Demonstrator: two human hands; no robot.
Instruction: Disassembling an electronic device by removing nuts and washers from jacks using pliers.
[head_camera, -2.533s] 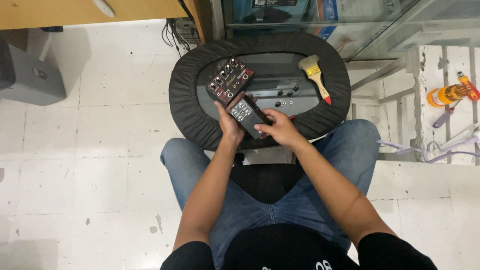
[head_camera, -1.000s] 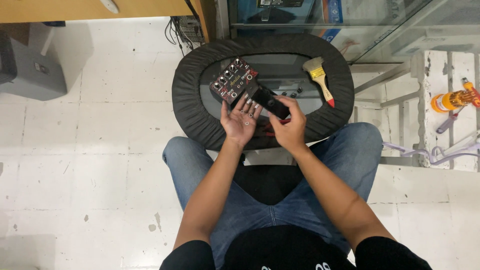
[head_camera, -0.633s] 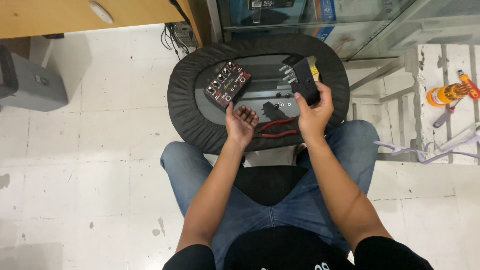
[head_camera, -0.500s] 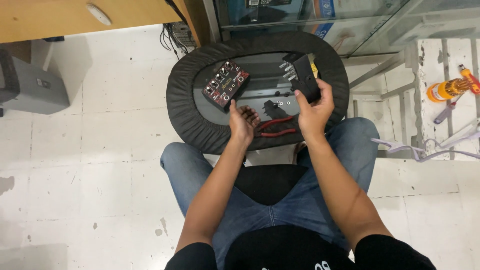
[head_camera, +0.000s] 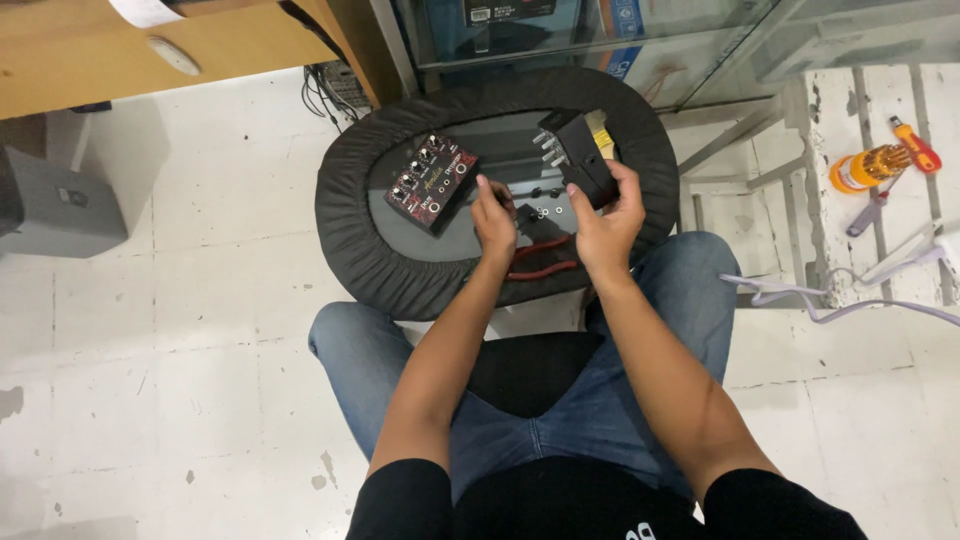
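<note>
I am looking down from the head camera at my two hands working over a round black tray (head_camera: 345, 215) set in front of my knees. My right hand (head_camera: 605, 215) is gripping a black box (head_camera: 580, 165), fingers wrapped around its lower end, lifting it tilted above the right half of the tray; small silver knobs are sticking out of the box's left side. My left hand (head_camera: 495, 215) is hovering low over the middle of the tray, fingers curled narrow and pinched together near the tip; I cannot tell whether anything is between them. Just right of that hand small washers (head_camera: 545, 212) are lying on the tray floor, and red-handled pliers (head_camera: 540, 258) are resting beneath both hands, near the tray's front edge. A dark pedal (head_camera: 432, 183) with a red face and rows of knobs is lying tilted on the left half of the tray, apart from my left hand. A yellow brush (head_camera: 600, 125) is peeking out behind the box. Off to the right, on the floor, an orange screwdriver (head_camera: 880, 160) is lying well apart from the tray
</note>
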